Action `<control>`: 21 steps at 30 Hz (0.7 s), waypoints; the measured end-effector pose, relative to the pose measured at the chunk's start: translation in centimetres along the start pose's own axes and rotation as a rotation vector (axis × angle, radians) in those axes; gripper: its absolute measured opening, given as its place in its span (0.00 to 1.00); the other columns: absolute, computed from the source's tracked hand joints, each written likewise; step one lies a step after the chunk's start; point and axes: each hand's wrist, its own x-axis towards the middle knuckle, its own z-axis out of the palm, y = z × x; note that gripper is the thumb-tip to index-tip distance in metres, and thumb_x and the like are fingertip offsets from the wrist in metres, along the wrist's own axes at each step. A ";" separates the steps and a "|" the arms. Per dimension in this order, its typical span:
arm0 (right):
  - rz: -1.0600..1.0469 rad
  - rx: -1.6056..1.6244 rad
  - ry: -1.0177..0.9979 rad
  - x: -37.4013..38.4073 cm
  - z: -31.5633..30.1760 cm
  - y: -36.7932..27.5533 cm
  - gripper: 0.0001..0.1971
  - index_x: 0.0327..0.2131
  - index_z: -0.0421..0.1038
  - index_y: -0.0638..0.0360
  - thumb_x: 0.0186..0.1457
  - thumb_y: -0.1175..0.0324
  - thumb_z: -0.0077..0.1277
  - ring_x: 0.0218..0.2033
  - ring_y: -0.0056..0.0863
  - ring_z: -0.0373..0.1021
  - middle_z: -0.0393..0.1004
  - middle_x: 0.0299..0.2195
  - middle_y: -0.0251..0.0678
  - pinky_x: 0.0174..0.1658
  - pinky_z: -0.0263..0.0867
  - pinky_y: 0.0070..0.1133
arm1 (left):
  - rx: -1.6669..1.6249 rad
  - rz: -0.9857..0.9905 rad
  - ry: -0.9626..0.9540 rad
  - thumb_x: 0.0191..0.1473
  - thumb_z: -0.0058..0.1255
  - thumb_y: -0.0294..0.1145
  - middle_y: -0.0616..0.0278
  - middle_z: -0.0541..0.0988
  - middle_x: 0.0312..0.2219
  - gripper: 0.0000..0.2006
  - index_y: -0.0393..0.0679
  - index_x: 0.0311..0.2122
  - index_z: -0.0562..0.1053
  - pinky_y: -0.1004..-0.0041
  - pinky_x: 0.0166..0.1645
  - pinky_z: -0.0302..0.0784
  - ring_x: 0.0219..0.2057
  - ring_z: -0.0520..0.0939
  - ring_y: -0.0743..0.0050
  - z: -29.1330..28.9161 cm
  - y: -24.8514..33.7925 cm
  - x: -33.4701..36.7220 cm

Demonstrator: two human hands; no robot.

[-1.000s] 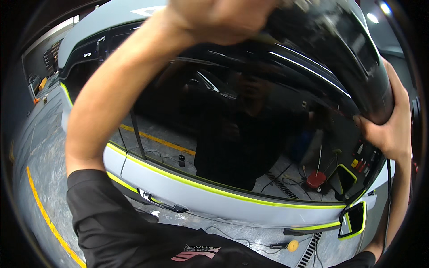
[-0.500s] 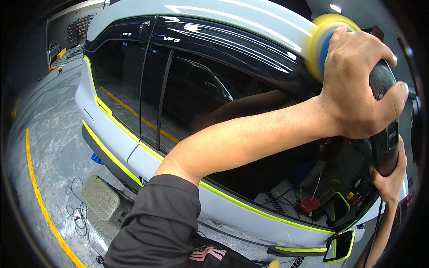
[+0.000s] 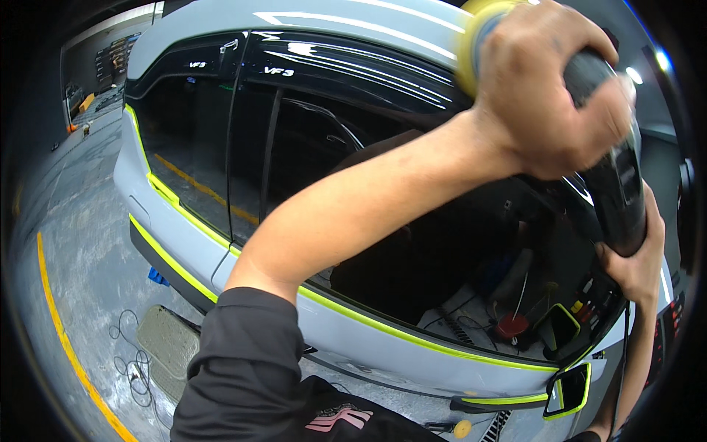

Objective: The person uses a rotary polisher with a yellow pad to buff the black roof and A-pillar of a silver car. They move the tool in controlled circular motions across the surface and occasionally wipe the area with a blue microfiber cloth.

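Observation:
A black power polisher (image 3: 617, 202) is in both my hands, held up at the edge of the grey car roof (image 3: 346, 23). My left hand (image 3: 541, 88) wraps over the polisher's head, its arm stretched across the dark side windows (image 3: 412, 243). Lower down, my right hand (image 3: 639, 269) is closed around the polisher's handle. The yellow foam pad (image 3: 464, 70) rests against the roof edge and looks smeared, as if spinning. Part of the pad is hidden behind my left hand. A cord (image 3: 626, 346) hangs down along my right forearm.
Below the windows runs a bright yellow-green trim strip (image 3: 412, 335). The side mirror (image 3: 568, 390) juts out at the lower right. A step platform (image 3: 168, 342) and a tangled cable (image 3: 132, 368) are on the floor at left, near a yellow floor line (image 3: 55, 317).
Both hands and the polisher have shifted left and upward, the pad travelling along the roof edge. My view has moved slightly too. The grips look the same.

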 end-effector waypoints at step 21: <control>-0.128 -0.012 0.060 -0.8 -0.8 3.7 0.48 0.62 0.64 0.62 0.29 0.61 0.62 0.49 0.39 0.75 0.76 0.47 0.45 0.58 0.66 0.31 | 0.231 0.171 -0.275 0.64 0.35 0.31 0.50 0.79 0.34 0.19 0.24 0.39 0.76 0.70 0.41 0.77 0.34 0.81 0.68 3.0 2.4 -1.0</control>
